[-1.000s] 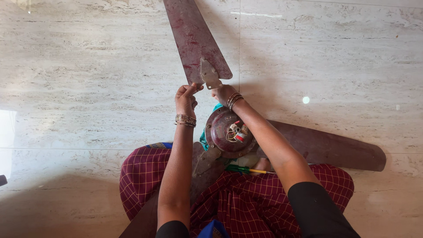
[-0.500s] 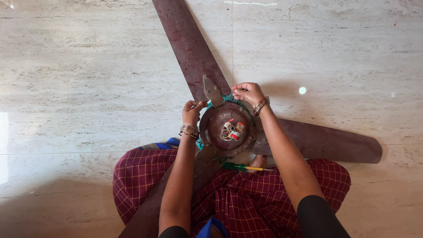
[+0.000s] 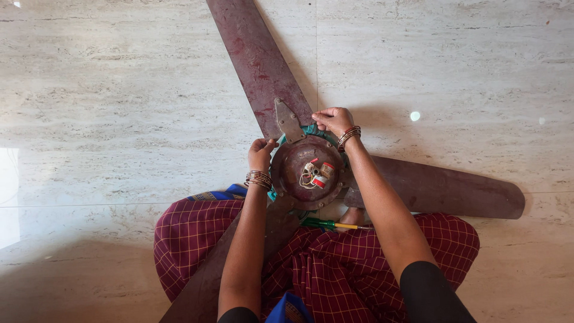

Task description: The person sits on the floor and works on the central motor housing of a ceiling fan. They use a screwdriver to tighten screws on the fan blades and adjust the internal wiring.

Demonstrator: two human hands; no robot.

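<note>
Both hands grip the rim of a round, rusty ceiling fan motor (image 3: 308, 173) lying on the pale floor (image 3: 119, 107): left hand (image 3: 262, 153) closed on its left edge, right hand (image 3: 333, 120) closed on its top edge. Three dark red blades (image 3: 254, 60) spread from the motor. Just below it lies a green-handled screwdriver (image 3: 329, 224).

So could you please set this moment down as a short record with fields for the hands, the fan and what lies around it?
left hand: grips the left rim of the fan hub
right hand: on the hub's far edge, beside the blade bracket
fan blades: three, dark red, flat on the floor
screwdriver: green-handled, on the lap, untouched
floor: pale marble tiles
</note>
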